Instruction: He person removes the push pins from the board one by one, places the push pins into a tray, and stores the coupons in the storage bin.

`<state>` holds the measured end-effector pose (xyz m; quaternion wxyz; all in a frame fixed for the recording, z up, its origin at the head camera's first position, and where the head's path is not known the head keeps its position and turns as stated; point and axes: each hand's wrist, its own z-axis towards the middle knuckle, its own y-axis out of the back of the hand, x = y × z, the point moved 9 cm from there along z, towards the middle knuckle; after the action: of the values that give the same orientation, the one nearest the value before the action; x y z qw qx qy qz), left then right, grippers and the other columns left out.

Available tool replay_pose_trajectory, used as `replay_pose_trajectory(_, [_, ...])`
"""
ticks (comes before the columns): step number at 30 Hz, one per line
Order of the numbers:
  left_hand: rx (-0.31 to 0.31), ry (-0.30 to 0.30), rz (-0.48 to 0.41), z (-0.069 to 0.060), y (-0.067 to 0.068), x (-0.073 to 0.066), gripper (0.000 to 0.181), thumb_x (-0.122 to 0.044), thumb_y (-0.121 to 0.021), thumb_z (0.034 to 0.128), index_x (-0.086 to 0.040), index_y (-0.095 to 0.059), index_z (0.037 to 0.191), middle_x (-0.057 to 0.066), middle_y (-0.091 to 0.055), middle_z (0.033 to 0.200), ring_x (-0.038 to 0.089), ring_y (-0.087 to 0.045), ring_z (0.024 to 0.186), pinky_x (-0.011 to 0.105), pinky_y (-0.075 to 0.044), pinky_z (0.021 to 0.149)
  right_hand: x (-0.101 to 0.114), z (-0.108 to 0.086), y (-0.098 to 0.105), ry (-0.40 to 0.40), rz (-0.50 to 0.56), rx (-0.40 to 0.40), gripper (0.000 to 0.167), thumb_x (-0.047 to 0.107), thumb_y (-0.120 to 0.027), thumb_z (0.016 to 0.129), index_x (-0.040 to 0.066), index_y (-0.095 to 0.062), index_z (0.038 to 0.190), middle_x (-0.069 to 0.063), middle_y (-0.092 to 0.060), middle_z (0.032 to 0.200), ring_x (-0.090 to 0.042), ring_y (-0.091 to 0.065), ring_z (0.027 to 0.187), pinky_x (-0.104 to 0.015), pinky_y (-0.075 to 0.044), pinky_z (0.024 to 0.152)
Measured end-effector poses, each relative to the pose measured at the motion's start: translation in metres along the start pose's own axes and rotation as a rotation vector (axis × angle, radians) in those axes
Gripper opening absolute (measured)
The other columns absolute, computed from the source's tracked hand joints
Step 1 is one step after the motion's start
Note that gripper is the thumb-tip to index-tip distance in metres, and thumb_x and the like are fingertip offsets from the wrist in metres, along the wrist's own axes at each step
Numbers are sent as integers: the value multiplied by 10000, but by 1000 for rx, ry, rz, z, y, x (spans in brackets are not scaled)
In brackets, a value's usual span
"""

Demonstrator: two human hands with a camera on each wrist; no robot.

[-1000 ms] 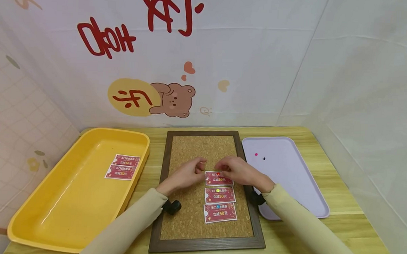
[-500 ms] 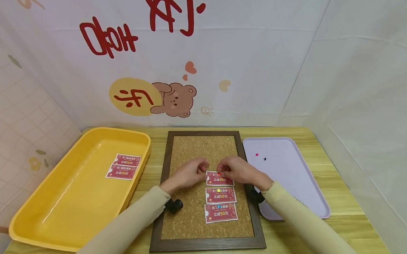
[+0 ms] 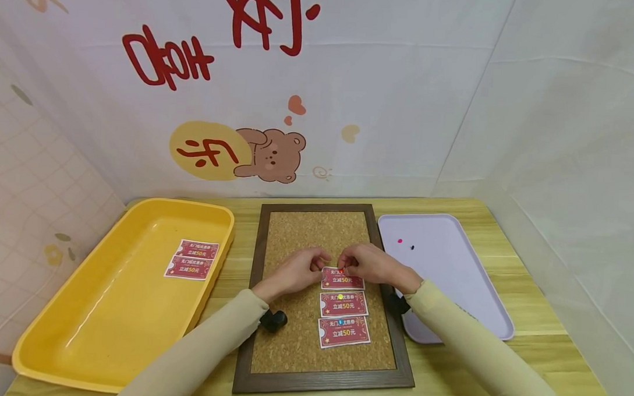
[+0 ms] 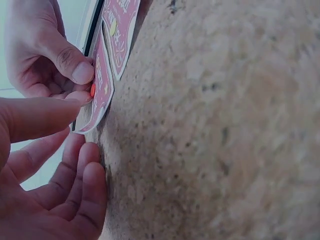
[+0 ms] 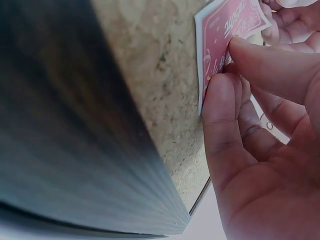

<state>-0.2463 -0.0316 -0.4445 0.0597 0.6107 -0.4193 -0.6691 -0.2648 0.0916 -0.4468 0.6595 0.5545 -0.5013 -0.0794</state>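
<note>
A red, white-edged coupon (image 3: 341, 281) with white and yellow print lies on the cork board (image 3: 285, 351), its left end curling, and a small red pushpin (image 3: 341, 271) sits near its top edge, pinched by the right hand (image 3: 366, 264).

Left hand (image 3: 297, 270) and right hand (image 3: 369, 263) crowd the top coupon (image 3: 344, 284), narrow gap between; bare cork (image 3: 318, 228) beyond passable. Yellow tray (image 3: 125, 299), raised walls, obstructs left of wooden frame (image 3: 322, 382); lilac tray (image 3: 440, 269) just beside its right.

left hand (image 4: 55, 200), red pin (image 4: 93, 90), coupon (image 4: 103, 80), cork (image 4: 210, 130)
</note>
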Motion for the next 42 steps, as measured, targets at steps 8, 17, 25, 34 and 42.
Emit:
replay_pose_trajectory(8, [-13,-64,12,2,-1,-5,286,12,-703,919,-48,-725,1198,68,-697,1006,126,-589,861,327,-488,777,-3,1,-1,-37,10,3,103,5,-710,930,108,-722,924,54,-661,828,-68,-545,699,-269,-464,655])
replay_pose_trajectory(17, [-5,-74,-32,2,-3,0,250,24,-666,939,-66,-751,1157,58,-721,1088,119,-637,877,329,-520,791,-5,4,-2,-54,29,20,130,-21,-703,914,108,-713,900,50,-648,806,-70,-542,685,-256,-455,634])
replay_pose_trajectory(25, [-21,-58,-30,4,-1,3,167,-17,-660,985,-63,-769,1101,41,-737,1016,114,-626,859,333,-521,801,-6,5,-3,-47,50,35,125,-18,-710,922,104,-713,897,48,-643,800,-71,-545,693,-260,-468,648])
replay_pose_trajectory(34, [-15,-33,-10,8,0,9,147,-33,-677,978,-74,-787,1066,31,-745,1027,109,-644,861,337,-530,816,-6,6,-3,-36,86,51,83,2,-709,929,81,-706,904,37,-629,792,-84,-535,695,-264,-458,648])
replay_pose_trajectory(42, [-14,-17,-29,8,2,10,150,-25,-686,958,-62,-792,1058,50,-744,1028,114,-648,874,337,-529,831,-6,6,-4,-17,98,58,105,-17,-695,940,84,-709,915,32,-639,808,-81,-534,702,-261,-460,658])
